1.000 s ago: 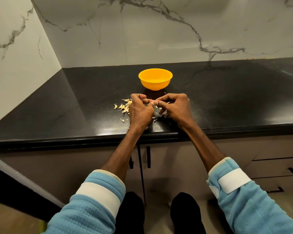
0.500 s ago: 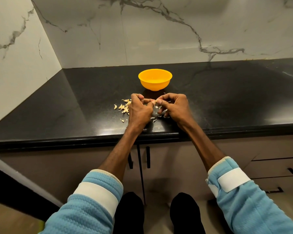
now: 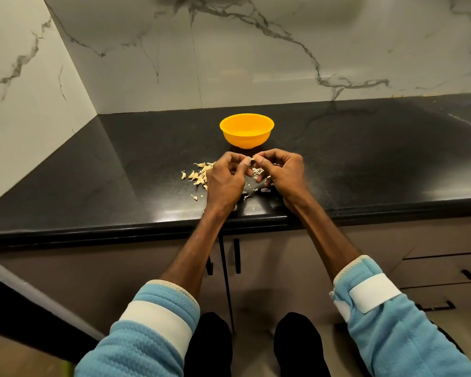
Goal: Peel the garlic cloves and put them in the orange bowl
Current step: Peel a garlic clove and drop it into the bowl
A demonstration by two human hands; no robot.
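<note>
Black stone counter (image 3: 365, 164) runs along a marbled wall. On it, well back from the front edge, stands the orange bowl (image 3: 246, 138), upright. I cannot tell whether anything lies in its bottom.

Both hands are raised just above the counter, on the near side of the bowl, fingertips meeting. Left hand (image 3: 223, 180): fingers curled in, thumb and forefinger pinched narrow. Right hand (image 3: 286, 172): the same, curled, with the pinch facing the left one.

Left of the left hand is a heap of pale unpeeled cloves (image 3: 199, 175), some hidden behind the knuckles. Beneath and between the hands lie scraps of papery skin (image 3: 257, 172).

Smallest: one garlic clove (image 3: 249, 160), held between the two pinches, each hand on one end. It is too small to read its long axis or how much skin is left.

Judgement: peeling is in hand. The bowl lies straight ahead of the clove, close, and about equally near either hand, so the drop is a short forward reach for either.
</note>
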